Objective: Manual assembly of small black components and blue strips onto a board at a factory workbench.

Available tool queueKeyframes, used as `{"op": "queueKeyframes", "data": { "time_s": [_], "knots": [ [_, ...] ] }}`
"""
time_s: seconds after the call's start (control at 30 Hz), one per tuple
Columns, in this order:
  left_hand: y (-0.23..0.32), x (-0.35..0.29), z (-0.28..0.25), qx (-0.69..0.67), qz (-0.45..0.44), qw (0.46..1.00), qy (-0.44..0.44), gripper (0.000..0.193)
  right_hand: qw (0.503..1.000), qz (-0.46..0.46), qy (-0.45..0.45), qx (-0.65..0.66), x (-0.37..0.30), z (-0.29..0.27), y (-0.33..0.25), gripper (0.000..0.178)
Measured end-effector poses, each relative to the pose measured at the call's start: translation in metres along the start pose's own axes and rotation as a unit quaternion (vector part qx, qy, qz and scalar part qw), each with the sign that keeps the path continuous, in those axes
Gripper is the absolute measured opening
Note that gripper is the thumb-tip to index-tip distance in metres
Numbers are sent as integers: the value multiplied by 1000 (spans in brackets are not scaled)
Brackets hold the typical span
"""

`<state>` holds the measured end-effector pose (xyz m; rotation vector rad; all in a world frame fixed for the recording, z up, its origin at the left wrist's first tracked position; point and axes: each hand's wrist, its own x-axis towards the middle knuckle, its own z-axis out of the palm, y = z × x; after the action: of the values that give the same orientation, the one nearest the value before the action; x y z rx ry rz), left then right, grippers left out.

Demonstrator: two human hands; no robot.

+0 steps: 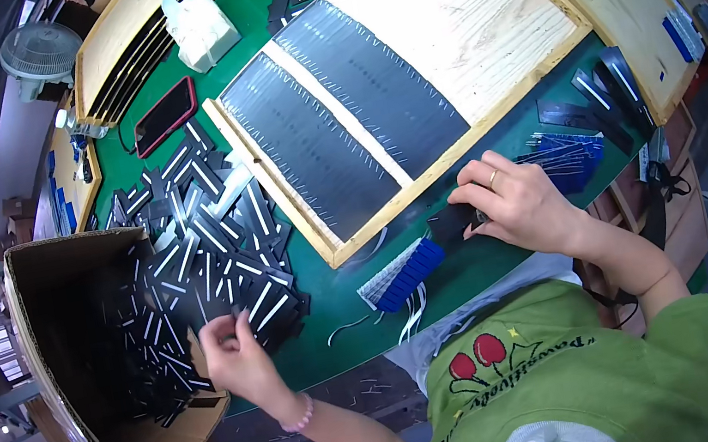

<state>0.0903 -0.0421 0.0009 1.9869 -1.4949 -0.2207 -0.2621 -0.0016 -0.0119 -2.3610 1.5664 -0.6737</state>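
My left hand (242, 361) is at the edge of the open cardboard box (69, 362), over a heap of black strips with white stripes (214, 226). Its fingers are curled with a gap at the tips, and no held thing shows. On the right, my right hand (514, 199) pinches a small black piece (446, 224) in front of the wooden-framed board (449, 175); part of it is hidden under the fingers. Just left of that hand lies a blue block bundle with white strands (414, 272). A second blue bundle with thin pins (578, 160) lies beyond the hand.
Two dark panels (314, 148) edged with small pins lie in the framed board. A red-cased phone (165, 117), a white wrapped block (201, 31) and stacked wooden frames (128, 48) are farther back. More black strips (605, 95) lie at right, near another wooden board (629, 16).
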Motion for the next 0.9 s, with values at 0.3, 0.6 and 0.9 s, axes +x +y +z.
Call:
{"op": "queueKeyframes", "data": {
  "time_s": [0.3, 0.6, 0.9],
  "knots": [
    [102, -73, 2, -385, -50, 881, -272, 29, 969, -189, 134, 87, 16, -2, -38, 26],
    [96, -82, 24, -391, -23, 875, -286, 28, 948, -267, 139, 98, -4, 22, -53, 23],
    [102, -86, 15, -408, -71, 870, -267, 19, 964, -157, 187, 103, 11, 17, -57, 23]
  ]
}}
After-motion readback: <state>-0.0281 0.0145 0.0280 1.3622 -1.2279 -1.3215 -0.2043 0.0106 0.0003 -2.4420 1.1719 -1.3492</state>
